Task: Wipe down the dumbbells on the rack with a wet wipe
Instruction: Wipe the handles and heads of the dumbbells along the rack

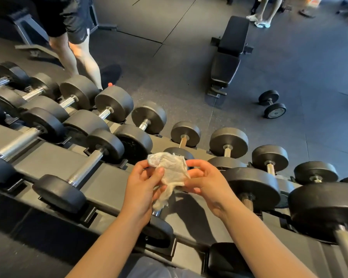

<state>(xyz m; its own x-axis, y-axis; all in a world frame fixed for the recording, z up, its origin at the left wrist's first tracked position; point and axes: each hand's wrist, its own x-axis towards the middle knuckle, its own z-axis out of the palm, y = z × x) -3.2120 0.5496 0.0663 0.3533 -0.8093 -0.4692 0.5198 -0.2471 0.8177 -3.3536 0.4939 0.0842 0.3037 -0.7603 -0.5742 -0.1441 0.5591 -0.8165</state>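
Observation:
Both of my hands hold a crumpled white wet wipe (172, 173) above the dark dumbbell rack (54, 163). My left hand (144, 186) pinches its left side between thumb and fingers. My right hand (206, 183) grips its right side with curled fingers. The wipe's lower end hangs down between my palms. Black dumbbells with chrome handles lie in two rows on the rack; one (82, 169) sits just left of my hands, and a small one (159, 227) lies partly hidden beneath my left wrist. Larger dumbbells (255, 187) fill the rack to the right.
A person in dark shorts (76, 51) stands behind the rack at the upper left. A black bench (228, 55) and a loose dumbbell (272, 104) are on the grey rubber floor beyond. Other people's legs (266, 11) show at the far top right.

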